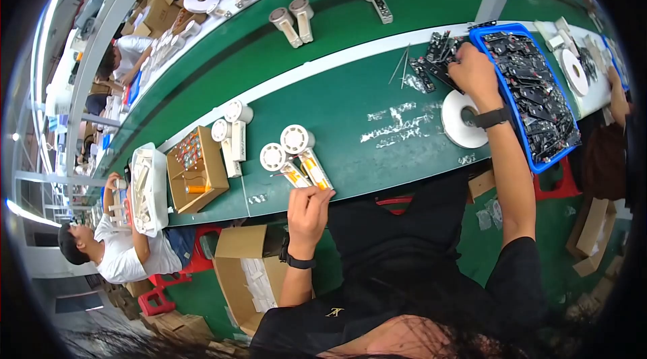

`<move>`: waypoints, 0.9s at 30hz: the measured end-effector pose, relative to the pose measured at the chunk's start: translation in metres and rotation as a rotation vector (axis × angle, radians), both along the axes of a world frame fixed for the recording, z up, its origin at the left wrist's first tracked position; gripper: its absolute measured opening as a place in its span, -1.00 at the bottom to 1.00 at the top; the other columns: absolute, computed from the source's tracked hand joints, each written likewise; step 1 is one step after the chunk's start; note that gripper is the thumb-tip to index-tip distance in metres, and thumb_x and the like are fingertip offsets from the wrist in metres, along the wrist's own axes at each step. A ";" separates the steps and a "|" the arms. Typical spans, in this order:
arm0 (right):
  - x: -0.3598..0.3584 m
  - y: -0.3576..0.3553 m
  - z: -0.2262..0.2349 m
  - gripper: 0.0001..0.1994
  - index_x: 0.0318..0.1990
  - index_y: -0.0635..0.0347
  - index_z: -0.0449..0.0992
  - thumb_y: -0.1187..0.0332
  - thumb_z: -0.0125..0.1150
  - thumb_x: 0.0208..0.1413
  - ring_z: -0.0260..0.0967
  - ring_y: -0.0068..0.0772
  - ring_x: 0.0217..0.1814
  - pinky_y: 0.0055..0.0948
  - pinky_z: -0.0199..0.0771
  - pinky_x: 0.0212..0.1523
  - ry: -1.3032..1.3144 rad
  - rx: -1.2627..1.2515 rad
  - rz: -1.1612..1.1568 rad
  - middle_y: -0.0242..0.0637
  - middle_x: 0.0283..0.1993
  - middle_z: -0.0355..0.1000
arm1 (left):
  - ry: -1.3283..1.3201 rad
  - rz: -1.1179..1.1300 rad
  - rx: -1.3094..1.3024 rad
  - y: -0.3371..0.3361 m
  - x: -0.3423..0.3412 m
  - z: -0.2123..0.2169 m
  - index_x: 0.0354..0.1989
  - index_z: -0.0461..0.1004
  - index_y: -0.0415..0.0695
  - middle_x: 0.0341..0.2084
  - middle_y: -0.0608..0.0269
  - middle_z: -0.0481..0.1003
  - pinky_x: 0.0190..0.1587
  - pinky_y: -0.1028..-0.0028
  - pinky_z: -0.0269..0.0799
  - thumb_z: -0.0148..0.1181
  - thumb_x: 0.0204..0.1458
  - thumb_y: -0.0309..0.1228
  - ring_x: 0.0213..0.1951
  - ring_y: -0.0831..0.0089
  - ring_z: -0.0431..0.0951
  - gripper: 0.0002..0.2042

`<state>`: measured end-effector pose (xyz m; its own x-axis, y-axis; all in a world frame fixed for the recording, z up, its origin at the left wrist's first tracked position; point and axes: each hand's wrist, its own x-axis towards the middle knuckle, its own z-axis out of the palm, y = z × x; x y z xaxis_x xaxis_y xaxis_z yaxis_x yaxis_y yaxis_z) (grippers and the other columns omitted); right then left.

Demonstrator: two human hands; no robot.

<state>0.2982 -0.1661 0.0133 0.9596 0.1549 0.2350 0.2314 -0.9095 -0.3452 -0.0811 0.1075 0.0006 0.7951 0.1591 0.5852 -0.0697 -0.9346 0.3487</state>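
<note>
My left hand [307,217] is at the table's front edge, fingers curled onto the lower end of a white handheld fan housing [314,169]. That housing has a round vented head and an orange piece inside its handle. A second such fan housing [273,156] lies against it on the left. My right hand [476,75] reaches to the far right, fingers closed at a loose pile of black circuit boards [438,49]. Its fingertips are partly hidden among them. Beside that pile stands a blue tray [535,165] heaped with more black boards.
A white tape roll [453,123] lies below my right wrist. At left are more white fan housings [238,112], a cardboard box [219,180] of small parts and a white bin [160,207]. Beyond runs a green conveyor [337,29] carrying fan housings. Other people work at left, far side and right.
</note>
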 end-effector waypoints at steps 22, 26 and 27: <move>-0.181 0.044 -0.002 -0.46 0.44 0.45 0.30 0.17 -0.18 0.56 0.11 -0.68 -0.43 -0.66 0.13 -0.48 1.664 1.941 0.497 -0.44 -0.24 0.27 | -0.010 -0.255 0.035 -0.013 0.033 -0.005 -0.25 0.68 -0.12 -0.32 0.28 0.54 -0.30 0.30 0.51 0.55 -0.16 -0.63 -0.29 0.26 0.58 -0.73; -0.179 0.045 -0.011 -0.45 0.42 0.45 0.32 0.11 -0.21 0.59 0.08 -0.67 -0.47 -0.66 0.11 -0.51 1.702 1.964 0.506 -0.47 -0.28 0.24 | -0.022 -0.210 0.059 -0.018 0.034 -0.003 -0.28 0.67 -0.10 -0.34 0.30 0.55 -0.27 0.28 0.48 0.58 -0.17 -0.59 -0.28 0.26 0.57 -0.73; -0.180 0.045 -0.012 -0.45 0.41 0.45 0.33 0.10 -0.20 0.59 0.09 -0.68 -0.48 -0.66 0.11 -0.51 1.665 1.939 0.477 -0.48 -0.30 0.26 | -0.030 -0.192 0.065 -0.021 0.035 -0.002 -0.29 0.66 -0.09 -0.35 0.31 0.55 -0.26 0.28 0.46 0.61 -0.19 -0.57 -0.28 0.25 0.57 -0.72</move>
